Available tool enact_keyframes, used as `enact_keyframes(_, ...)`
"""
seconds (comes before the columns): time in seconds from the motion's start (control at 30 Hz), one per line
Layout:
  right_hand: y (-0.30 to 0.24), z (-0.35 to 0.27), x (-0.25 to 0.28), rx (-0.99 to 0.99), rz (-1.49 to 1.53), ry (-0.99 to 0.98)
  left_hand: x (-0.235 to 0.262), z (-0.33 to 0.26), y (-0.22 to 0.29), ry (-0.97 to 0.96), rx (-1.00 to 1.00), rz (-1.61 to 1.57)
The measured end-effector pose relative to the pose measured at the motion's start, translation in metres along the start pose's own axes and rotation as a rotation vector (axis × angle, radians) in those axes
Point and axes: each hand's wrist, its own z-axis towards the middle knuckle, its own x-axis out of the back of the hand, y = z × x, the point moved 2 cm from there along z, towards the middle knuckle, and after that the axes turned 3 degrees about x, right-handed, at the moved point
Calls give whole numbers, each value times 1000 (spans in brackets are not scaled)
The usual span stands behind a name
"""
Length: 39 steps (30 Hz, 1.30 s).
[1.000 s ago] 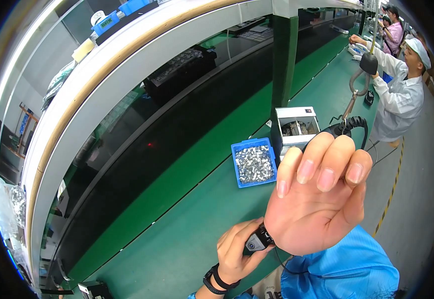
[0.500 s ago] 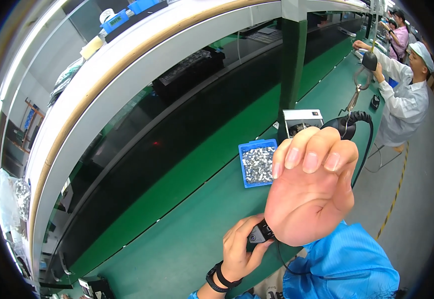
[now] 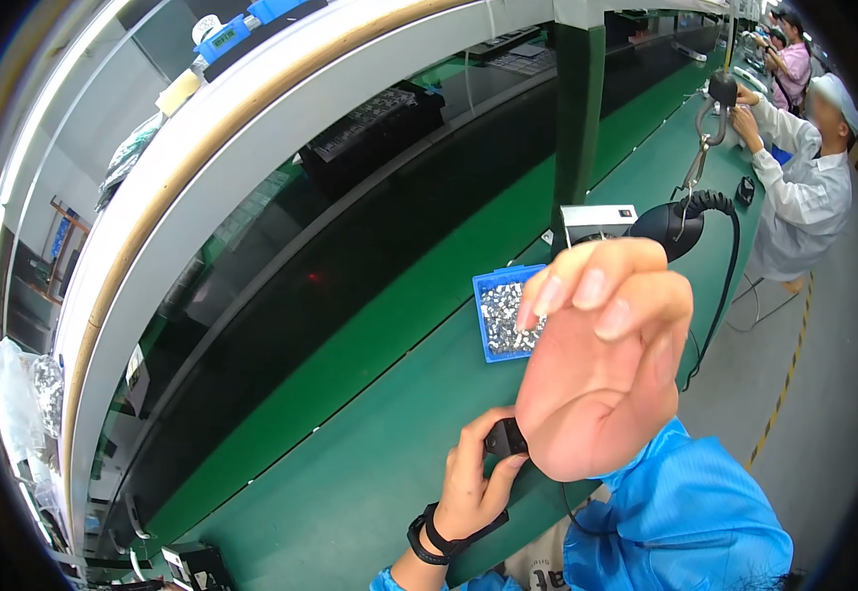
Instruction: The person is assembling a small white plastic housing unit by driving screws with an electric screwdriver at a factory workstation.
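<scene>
My left hand (image 3: 470, 485), with a black band on its wrist, grips a small black box-shaped device (image 3: 505, 438) above the green bench top. A thin dark cable (image 3: 569, 497) runs below the hands; where it ends is hidden. Close to the camera, my right hand (image 3: 601, 379) is raised palm up with fingers half curled and apart, nothing in it. It covers part of the black device and the right side of a blue tray (image 3: 481, 320). Small silvery metal parts (image 3: 508, 310) fill that tray.
Beyond my right hand stands a white-topped box (image 3: 596, 215). A rounded black tool (image 3: 670, 231) with a coiled cord hangs from a metal clip (image 3: 697, 163). The dark conveyor belt (image 3: 350, 227) runs along the bench. A co-worker in white (image 3: 803, 187) works at the far right.
My right hand's fingers have curled further, and the hand has shifted slightly left. The black device has turned and risen a little in my left hand. The hanging clip has swung.
</scene>
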Motion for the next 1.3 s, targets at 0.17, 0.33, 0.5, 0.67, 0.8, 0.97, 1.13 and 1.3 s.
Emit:
enact_keyframes(0.17, 12, -2, 0, -85, -1, 49, 1, 0, -8, 23, 2, -34)
enact_keyframes(0.33, 12, -1, 5, -61, 23, 67, -3, -4, -15, 42, 13, -64)
enact_keyframes(0.5, 3, 3, 11, -47, 53, 14, -5, -4, -12, 54, -63, 4)
enact_keyframes(0.67, -4, 2, 10, -44, 109, 51, -7, -7, -10, 64, -111, -2)
enact_keyframes(0.8, -13, 2, 18, -36, 148, 12, -6, -8, -6, 54, -169, 61)
enact_keyframes(0.97, -35, 8, 15, -37, 153, 56, -13, -4, 2, 26, -217, -7)
enact_keyframes(1.13, -50, 9, 14, -21, 98, 71, -14, -2, 7, -8, -249, -41)
enact_keyframes(1.3, -47, 4, 11, -3, 110, 92, -12, -7, 7, -7, -241, -12)
